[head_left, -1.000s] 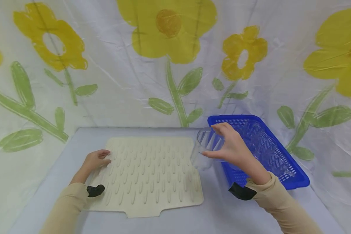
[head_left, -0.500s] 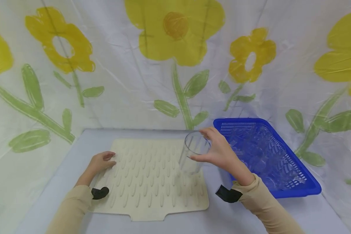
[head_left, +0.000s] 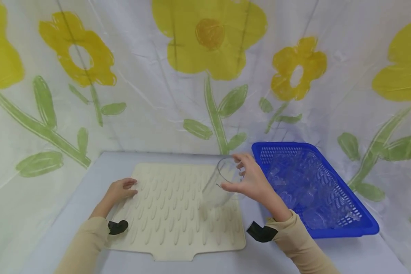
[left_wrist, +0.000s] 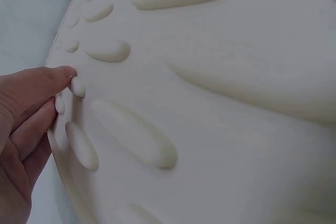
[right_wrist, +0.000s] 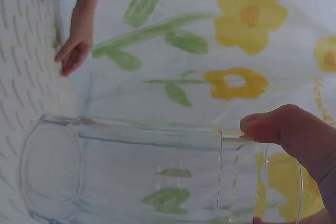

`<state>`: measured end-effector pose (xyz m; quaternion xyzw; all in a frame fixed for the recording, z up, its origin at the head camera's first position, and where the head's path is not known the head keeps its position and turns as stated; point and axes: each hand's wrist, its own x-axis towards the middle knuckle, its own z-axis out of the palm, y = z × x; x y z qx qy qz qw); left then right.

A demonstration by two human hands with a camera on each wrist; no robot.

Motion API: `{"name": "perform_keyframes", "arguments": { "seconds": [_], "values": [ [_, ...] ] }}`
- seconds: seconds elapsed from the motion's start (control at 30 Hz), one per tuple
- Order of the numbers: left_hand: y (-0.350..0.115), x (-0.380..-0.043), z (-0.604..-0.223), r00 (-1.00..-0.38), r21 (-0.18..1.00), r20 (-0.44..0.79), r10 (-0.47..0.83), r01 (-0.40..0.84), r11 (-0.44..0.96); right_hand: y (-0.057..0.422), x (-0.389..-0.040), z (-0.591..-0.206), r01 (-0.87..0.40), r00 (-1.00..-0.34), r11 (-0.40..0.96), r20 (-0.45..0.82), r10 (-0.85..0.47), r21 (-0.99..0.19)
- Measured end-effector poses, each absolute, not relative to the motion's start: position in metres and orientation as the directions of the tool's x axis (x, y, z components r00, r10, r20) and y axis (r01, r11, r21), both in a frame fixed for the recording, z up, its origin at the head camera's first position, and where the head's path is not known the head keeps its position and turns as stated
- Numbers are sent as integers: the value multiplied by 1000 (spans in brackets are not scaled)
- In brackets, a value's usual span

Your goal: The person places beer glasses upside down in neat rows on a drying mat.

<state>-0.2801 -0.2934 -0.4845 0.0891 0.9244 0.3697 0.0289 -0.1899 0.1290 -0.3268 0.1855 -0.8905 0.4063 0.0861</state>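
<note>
My right hand (head_left: 253,180) grips a clear drinking glass (head_left: 217,186) near its rim, thumb on one side and fingers on the other. The glass leans, its base down and to the left over the right part of a cream draining mat (head_left: 172,213) with raised oval ridges. Through the clear wall in the right wrist view, the thick base of the glass (right_wrist: 52,166) points toward the mat. My left hand (head_left: 119,190) rests at the mat's left edge, its fingertips touching the ridged surface in the left wrist view.
A blue plastic basket (head_left: 342,233) with several clear glass-like items in it stands right of the mat. The mat lies on a white-covered table (head_left: 112,163). Behind hangs a white curtain (head_left: 147,114) with painted yellow flowers.
My right hand has carried the glass left from beside the basket to over the mat, tilting it more. My left hand stays at the mat's edge. The head view has shifted slightly.
</note>
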Motion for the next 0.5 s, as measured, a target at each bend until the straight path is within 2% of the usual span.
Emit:
{"name": "perform_keyframes", "arguments": {
  "seconds": [0.23,0.5],
  "values": [
    [-294,-281,-484,-980,691,45,195,172,703,131,-193,-333,-386,-922,583,300,-244,-715],
    [-296,-282,-488,-979,691,39,199,170,703,137,-189,-338,-372,-927,476,289,-240,-797]
  ]
}}
